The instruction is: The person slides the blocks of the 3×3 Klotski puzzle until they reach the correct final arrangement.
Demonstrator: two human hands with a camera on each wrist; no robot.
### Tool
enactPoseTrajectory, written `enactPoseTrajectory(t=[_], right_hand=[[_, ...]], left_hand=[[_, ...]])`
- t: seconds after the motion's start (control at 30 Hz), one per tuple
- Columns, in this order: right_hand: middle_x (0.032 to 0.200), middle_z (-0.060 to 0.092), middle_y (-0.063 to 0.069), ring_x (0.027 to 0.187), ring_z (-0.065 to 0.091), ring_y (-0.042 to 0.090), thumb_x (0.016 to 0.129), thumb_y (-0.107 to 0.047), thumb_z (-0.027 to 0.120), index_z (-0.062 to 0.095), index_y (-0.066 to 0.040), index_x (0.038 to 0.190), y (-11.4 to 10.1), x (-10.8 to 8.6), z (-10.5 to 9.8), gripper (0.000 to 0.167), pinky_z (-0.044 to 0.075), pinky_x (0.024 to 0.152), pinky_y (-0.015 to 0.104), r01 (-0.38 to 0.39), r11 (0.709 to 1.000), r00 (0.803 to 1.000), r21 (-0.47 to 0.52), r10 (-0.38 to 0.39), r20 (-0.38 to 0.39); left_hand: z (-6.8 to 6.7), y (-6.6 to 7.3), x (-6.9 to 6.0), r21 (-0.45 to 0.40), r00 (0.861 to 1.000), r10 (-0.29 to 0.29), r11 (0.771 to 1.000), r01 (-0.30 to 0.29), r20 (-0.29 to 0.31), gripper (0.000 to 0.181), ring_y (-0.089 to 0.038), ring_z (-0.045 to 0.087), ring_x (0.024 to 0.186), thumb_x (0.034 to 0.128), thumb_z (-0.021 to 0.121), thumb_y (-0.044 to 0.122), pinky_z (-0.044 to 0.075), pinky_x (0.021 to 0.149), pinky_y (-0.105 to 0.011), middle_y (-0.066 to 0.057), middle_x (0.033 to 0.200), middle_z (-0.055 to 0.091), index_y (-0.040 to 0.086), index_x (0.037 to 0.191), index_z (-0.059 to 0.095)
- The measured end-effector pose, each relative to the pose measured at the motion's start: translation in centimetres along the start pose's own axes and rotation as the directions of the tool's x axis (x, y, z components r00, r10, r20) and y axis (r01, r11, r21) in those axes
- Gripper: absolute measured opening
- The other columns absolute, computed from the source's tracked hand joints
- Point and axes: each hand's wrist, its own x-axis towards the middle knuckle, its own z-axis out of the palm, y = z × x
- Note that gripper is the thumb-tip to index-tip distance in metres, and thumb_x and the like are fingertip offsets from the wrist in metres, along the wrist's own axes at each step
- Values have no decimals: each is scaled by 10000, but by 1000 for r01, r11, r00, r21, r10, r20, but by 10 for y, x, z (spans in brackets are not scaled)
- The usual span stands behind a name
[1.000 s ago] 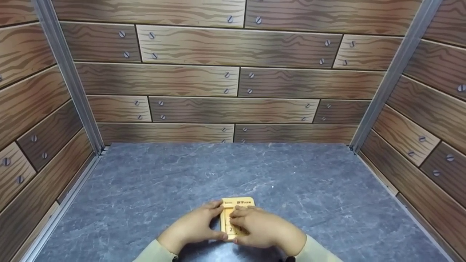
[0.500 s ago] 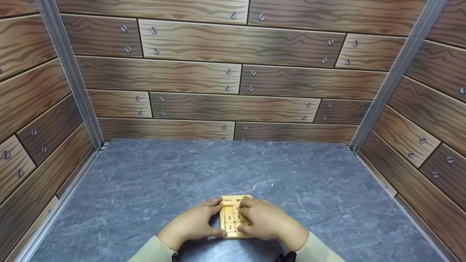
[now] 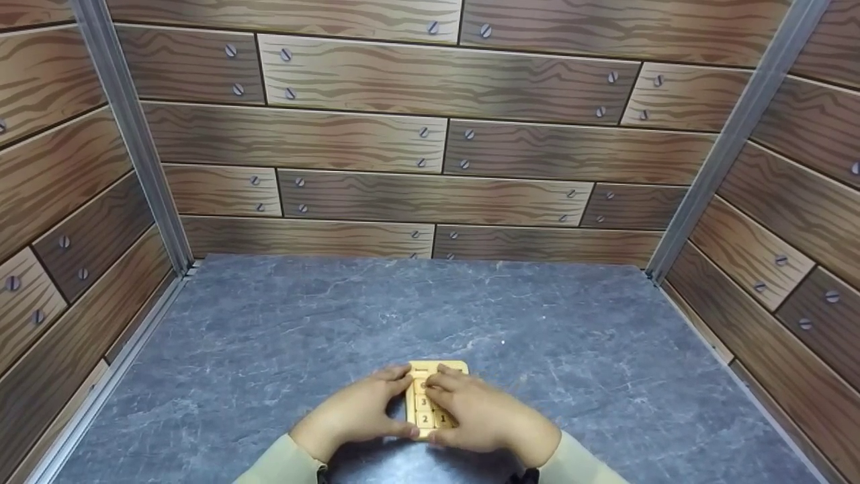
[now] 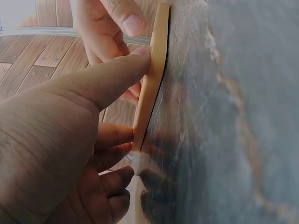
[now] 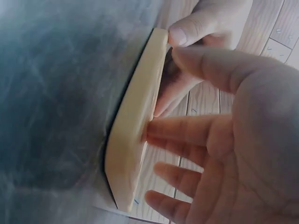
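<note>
Tiles: By judgement, the tiles (image 3: 424, 402) could be jammed if one of them is pushed askew by the right hand (image 3: 487, 413) against its neighbour or the raised rim.
Slipping: The number board (image 3: 437, 364) could be turned on the bench (image 3: 322, 323) if the hold of the left hand (image 3: 363, 410) is loosened while a sideways push is given; the bench looks rather smooth.
Hidden numbers: A wrong tile could be touched, because much of the right part is covered by the right hand.
Board's look: A thin, pale yellow board with rounded corners is seen; the numbers 3, 2 and 1 can be read, a farther tile is partly covered, and the print on the far rim is too small to be read.
Board's place: It is laid flat on the near part of the bench, about the middle, between both hands.
Left fingers: The left edge is held in a wide span, with the thumb at the near corner and the forefinger near the far corner.
Right fingers: They are kept loosely spread, nothing being gripped; the tiles are touched by fingertips. Whether the rim is touched by the thumb cannot be told.
</note>
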Motion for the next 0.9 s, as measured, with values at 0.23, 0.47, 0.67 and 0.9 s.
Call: enactPoseTrajectory(t=[0.23, 0.47, 0.67, 0.9], right_hand=[[1818, 450, 79, 1739, 340, 378, 1045, -684, 675, 547, -85, 1676, -2, 2, 0, 880, 324, 1405, 659, 13, 1000, 1000, 26, -14, 23], [1822, 444, 73, 1739, 341, 369, 1055, -681, 663, 534, -99, 1688, -1, 1, -1, 869, 312, 1412, 651, 2, 999, 1000, 37, -3, 30], [1827, 438, 68, 1741, 334, 372, 1046, -603, 720, 536, -123, 1690, 2, -3, -8, 825, 306, 1410, 662, -11, 996, 998, 87, 6, 63], [1689, 602, 128, 1654, 472, 425, 1016, -492, 773, 705, -54, 1512, 14, -7, -21, 665, 359, 1376, 690, -87, 996, 996, 37, 87, 6]], left_hand=[[-2, -2, -2, -4, 1000, 0, 1000, 0, -8, 1020, -402, 450, 1676, 893, 906, 603, 389, 1375, -639, -92, 1826, 437, 46, 1667, 545], [-1, -1, -1, -4, 1000, -15, 1000, 15, -3, 1025, -401, 450, 1676, 888, 905, 615, 390, 1373, -645, -77, 1829, 434, 62, 1672, 544], [0, 1, 1, -1, 1000, -25, 1000, 25, 3, 1019, -396, 445, 1681, 890, 900, 611, 376, 1383, -635, -86, 1829, 429, 56, 1668, 546], [0, 2, 1, -3, 999, -44, 999, 44, 17, 1041, -363, 406, 1708, 887, 893, 637, 349, 1403, -607, -76, 1839, 406, 62, 1678, 532]])
